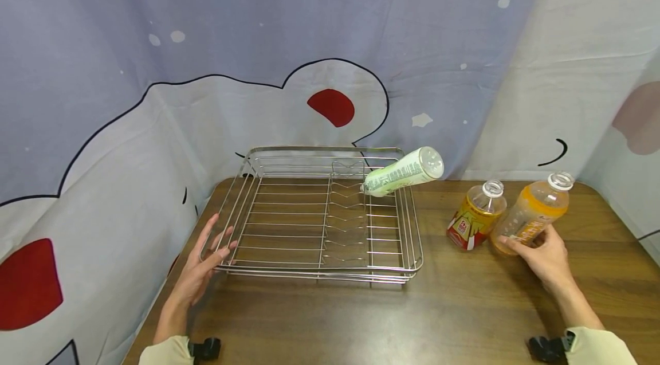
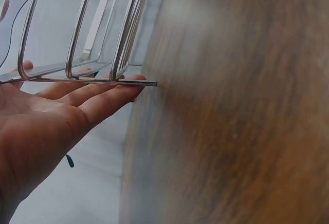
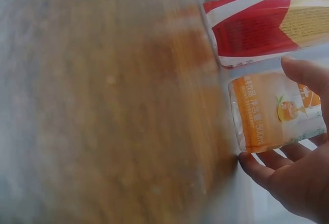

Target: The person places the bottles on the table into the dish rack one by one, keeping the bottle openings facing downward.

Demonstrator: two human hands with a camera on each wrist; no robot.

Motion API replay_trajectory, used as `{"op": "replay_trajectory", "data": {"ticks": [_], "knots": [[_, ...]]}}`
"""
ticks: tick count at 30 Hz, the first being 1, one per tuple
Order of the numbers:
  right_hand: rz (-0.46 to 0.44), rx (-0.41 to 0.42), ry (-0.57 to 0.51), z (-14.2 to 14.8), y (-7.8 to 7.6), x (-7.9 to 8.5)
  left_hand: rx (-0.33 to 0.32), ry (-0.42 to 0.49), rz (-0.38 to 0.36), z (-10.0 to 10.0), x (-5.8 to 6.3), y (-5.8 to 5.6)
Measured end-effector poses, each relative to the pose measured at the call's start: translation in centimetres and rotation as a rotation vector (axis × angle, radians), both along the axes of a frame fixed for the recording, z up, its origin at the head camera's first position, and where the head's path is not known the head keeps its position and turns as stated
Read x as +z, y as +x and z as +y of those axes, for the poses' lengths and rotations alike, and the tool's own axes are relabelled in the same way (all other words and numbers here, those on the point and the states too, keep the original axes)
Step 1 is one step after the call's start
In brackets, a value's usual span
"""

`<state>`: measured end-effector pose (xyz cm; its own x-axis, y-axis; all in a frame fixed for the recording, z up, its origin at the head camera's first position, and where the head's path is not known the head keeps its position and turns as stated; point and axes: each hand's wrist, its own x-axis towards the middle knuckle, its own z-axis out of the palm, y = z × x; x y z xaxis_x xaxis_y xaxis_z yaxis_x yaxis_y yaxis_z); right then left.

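A silver wire dish rack (image 1: 289, 266) stands on the table. My left hand (image 1: 198, 270) is at its front left corner, fingers fairly straight along the end wires; the left wrist view shows those fingers (image 2: 105, 100) touching the rack's wires. A pale green bottle (image 1: 402, 173) leans in the rack's right part, base tilted up to the right. My right hand (image 1: 549, 262) grips the lower part of a clear, uncapped bottle with an orange label (image 1: 533, 216), thumb on its left and fingers round its far side. Beside it stands an uncapped bottle with a yellow and red label (image 1: 476, 213).
The wooden table (image 1: 361, 319) reaches back to a printed curtain (image 1: 232, 118) hanging close behind the rack and along both sides. A row of bent wire dividers (image 1: 345, 219) runs front to back inside the rack.
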<state>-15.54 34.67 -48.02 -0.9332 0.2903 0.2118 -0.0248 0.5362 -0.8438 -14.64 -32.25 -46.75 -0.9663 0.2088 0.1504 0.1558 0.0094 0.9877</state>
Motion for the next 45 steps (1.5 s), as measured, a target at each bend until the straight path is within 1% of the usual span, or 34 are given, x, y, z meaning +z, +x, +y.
{"op": "replay_trajectory", "data": {"ticks": [3, 7, 13, 21, 26, 30, 38, 41, 45], "knots": [[0.005, -0.005, -0.023, 0.2, 0.2, 0.4, -0.004, 0.009, 0.002, 0.0, 0.0, 0.0], [-0.018, -0.019, -0.016, 0.6, 0.5, 1.2, 0.000, 0.019, -0.002, 0.0, 0.1, 0.0], [-0.050, -0.023, -0.007, 1.5, 1.3, 2.0, 0.006, 0.006, -0.008, 0.1, 0.1, 0.0], [0.005, -0.007, -0.020, 2.1, 2.0, 3.7, -0.001, 0.018, -0.002, 0.1, 0.2, 0.0], [0.030, -0.006, -0.015, 2.0, 2.7, 5.4, -0.016, 0.027, 0.003, 0.0, 0.2, 0.0], [0.039, -0.013, 0.018, 1.7, 3.3, 7.0, -0.014, 0.024, -0.001, 0.0, 0.2, 0.0], [0.019, -0.046, 0.065, 0.7, 4.4, 10.2, -0.004, 0.003, -0.009, 0.0, 0.3, 0.0], [0.042, -0.049, 0.093, 0.3, 4.7, 11.4, -0.007, -0.001, -0.008, 0.0, 0.3, 0.1], [0.102, -0.023, 0.094, -0.1, 4.8, 12.7, -0.003, -0.002, -0.015, 0.0, 0.3, 0.1]]}}
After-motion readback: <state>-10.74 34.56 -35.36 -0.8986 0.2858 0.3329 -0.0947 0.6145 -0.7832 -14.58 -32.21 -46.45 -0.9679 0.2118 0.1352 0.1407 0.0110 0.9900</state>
